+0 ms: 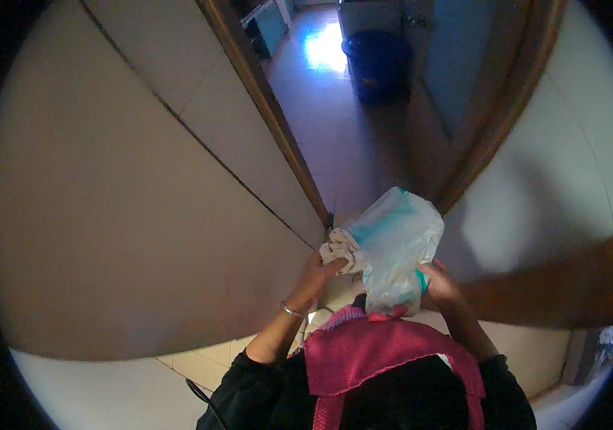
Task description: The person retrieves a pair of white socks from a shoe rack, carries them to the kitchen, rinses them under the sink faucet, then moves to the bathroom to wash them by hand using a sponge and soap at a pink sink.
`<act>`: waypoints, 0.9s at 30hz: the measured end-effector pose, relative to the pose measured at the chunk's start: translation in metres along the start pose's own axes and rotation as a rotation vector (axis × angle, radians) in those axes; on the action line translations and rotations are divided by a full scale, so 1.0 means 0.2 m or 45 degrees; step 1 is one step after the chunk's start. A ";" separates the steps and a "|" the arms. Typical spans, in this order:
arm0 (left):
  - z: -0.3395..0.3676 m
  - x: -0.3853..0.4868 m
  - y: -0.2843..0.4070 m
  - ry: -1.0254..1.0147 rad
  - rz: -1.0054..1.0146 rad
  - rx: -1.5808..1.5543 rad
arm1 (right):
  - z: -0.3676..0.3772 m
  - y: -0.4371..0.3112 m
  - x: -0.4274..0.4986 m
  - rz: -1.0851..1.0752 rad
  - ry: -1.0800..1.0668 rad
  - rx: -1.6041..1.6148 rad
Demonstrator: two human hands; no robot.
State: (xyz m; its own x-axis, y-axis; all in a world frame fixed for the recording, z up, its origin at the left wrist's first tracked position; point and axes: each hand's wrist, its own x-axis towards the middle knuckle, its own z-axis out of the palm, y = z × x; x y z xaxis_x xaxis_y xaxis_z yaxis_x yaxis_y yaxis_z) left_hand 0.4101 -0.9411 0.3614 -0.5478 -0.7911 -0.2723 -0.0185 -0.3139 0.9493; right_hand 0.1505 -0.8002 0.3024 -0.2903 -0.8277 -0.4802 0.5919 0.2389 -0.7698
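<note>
My left hand [321,274], with a metal bangle at the wrist, grips a crumpled cream cloth [341,249]. Against the cloth, on its right, is a whitish translucent plastic bag [403,231] with blue-green print. My right hand [439,282] pinches the lower right side of this bag near a green patch. The bag is held up in front of my chest and looks bulged at its top. What is inside it cannot be made out.
A wooden door frame [263,97] opens ahead onto a tiled floor [312,123]. Beyond it stands a dark blue plastic tub [379,67], beside a door [454,64]. Pale walls rise on both sides, the left wall [123,215] crossed by a dark line.
</note>
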 end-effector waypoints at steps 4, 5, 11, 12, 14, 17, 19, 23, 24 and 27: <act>0.07 -0.02 0.06 0.124 0.098 0.198 | -0.03 -0.01 0.15 -0.300 -0.258 -0.388; 0.08 -0.03 0.07 0.124 0.074 0.271 | -0.05 -0.01 0.17 -0.204 -0.178 -0.446; 0.19 -0.30 -0.02 0.202 0.178 0.156 | -0.21 -0.05 -0.08 0.031 -0.229 -0.246; 0.23 -0.38 -0.06 0.257 0.330 0.316 | -0.23 -0.06 -0.15 0.002 -0.333 -0.195; 0.34 -0.51 -0.15 0.323 0.426 0.272 | -0.31 -0.09 -0.30 0.103 -0.276 -0.227; 0.53 -0.72 -0.23 0.344 0.328 -0.121 | -0.44 -0.10 -0.44 -0.559 -0.585 -0.799; 0.71 -0.97 -0.23 0.372 0.367 -0.094 | -0.54 -0.14 -0.59 -0.574 -0.670 -0.831; 1.15 -1.45 -0.10 0.501 0.221 -0.129 | -0.71 -0.34 -0.96 -0.051 -0.577 -0.621; 1.26 -1.58 -0.06 0.511 0.237 -0.227 | -0.74 -0.36 -1.08 -0.182 -0.700 -0.680; 1.58 -2.06 -0.09 0.554 0.327 -0.261 | -0.85 -0.35 -1.45 -1.044 -0.993 -1.148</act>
State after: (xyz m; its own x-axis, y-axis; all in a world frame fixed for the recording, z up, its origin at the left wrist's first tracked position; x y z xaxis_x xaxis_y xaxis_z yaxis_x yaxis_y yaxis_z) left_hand 0.3728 -0.4430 0.5054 -0.1159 -0.9864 -0.1168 0.2576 -0.1434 0.9556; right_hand 0.0651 -0.4909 0.4238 0.3414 -0.8768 0.3387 -0.2888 -0.4407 -0.8499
